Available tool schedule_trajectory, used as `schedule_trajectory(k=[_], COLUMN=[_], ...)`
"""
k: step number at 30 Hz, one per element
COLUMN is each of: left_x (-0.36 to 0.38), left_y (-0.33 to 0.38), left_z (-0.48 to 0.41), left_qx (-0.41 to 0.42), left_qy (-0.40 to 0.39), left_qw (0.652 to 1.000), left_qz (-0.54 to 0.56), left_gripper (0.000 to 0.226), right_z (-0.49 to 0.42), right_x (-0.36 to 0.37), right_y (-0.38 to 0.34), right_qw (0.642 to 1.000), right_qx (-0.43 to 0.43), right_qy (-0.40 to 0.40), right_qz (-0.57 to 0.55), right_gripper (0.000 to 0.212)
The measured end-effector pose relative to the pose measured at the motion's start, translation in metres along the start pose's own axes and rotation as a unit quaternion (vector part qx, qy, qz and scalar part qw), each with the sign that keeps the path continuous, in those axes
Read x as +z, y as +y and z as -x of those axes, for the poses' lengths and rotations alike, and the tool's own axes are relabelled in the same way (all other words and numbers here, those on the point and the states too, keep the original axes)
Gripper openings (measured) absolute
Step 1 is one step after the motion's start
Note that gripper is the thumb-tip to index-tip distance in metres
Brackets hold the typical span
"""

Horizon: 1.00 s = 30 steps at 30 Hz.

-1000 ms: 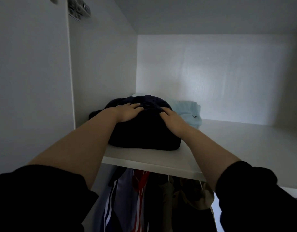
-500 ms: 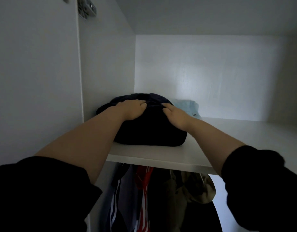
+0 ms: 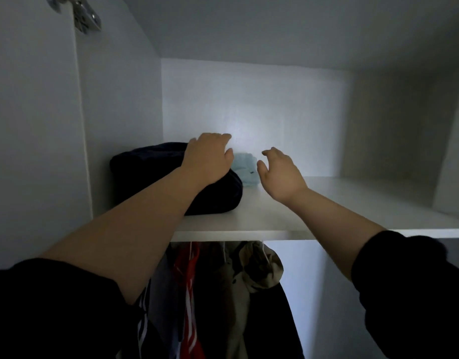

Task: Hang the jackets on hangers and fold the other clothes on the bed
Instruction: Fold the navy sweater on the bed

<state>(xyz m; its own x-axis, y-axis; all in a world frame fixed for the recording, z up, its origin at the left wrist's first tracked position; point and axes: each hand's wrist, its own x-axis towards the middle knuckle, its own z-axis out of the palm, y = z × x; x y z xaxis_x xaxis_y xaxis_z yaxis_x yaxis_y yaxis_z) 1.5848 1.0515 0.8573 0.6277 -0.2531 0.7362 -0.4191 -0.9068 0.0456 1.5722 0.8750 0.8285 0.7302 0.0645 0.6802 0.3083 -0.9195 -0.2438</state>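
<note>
Folded dark garment (image 3: 150, 167) lies at the left end of the wardrobe shelf (image 3: 326, 203). Half a second ago I had both grips pressed on it. Now the right grip (image 3: 280, 174) is lifted clear, fingers spread wide and holding nothing, just beside the light-blue garment (image 3: 245, 169). The left grip (image 3: 209, 158) lies over the bundle's top, fingers loose, clasping nothing. I judge this item stowed. Count: two folded garments on the shelf; at least four hanging jackets (image 3: 249, 281) below; one hinge (image 3: 85, 16).

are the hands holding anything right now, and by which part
Nothing is held. The left hand lies loosely over the top of the dark folded garment, not gripping; the right hand is open in the air above the shelf.
</note>
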Motion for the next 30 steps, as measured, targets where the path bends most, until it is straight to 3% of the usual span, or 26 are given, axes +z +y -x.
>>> schedule_trajectory(k=[7, 17, 24, 30], left_x=[0.016, -0.009, -0.070, -0.114], left_y=[0.126, 0.420, 0.625, 0.785], left_z=[0.027, 0.148, 0.275, 0.380], left_qx=[0.123, 0.299, 0.450, 0.528], left_qy=[-0.010, -0.025, -0.004, -0.029], left_qw=[0.992, 0.933, 0.838, 0.763], left_qz=[0.030, 0.197, 0.309, 0.371], left_gripper=[0.056, 0.065, 0.065, 0.065], right_z=[0.097, 0.363, 0.579, 0.733], right_x=[-0.101, -0.322, -0.468, -0.562], right_y=[0.078, 0.165, 0.182, 0.188], right_qw=[0.984, 0.917, 0.839, 0.766], right_qx=[0.030, 0.206, 0.342, 0.442], right_qy=[0.078, 0.108, 0.111, 0.121], right_qz=[0.156, 0.323, 0.409, 0.452], right_gripper=[0.041, 0.047, 0.048, 0.049])
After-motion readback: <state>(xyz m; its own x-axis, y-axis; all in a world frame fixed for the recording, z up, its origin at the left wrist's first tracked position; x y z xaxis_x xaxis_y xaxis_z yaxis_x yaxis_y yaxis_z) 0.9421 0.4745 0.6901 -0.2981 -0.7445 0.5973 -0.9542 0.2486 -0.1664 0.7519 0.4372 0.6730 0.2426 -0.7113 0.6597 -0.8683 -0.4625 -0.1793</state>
